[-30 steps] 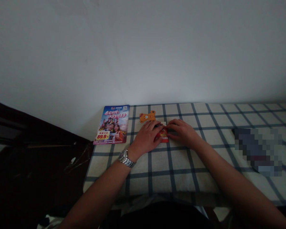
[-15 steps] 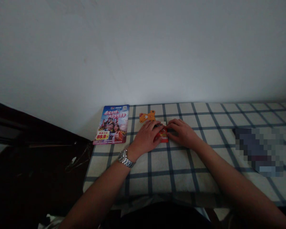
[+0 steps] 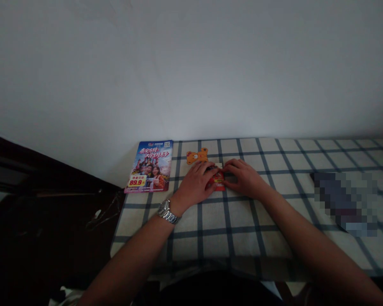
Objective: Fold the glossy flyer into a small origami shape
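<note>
A small red paper (image 3: 217,182) lies on the checked tablecloth (image 3: 242,221), pressed between both of my hands. My left hand (image 3: 194,185), with a metal watch on the wrist, rests on its left side with fingers curled onto it. My right hand (image 3: 245,176) pinches its right edge with fingers bent. Most of the paper is hidden under the fingers.
An orange bear-shaped card (image 3: 197,156) lies just behind the hands. A colourful flyer (image 3: 150,166) sits at the table's left edge. A blurred dark object (image 3: 344,199) lies at the right. Dark furniture (image 3: 44,212) stands left of the table; a white wall is behind.
</note>
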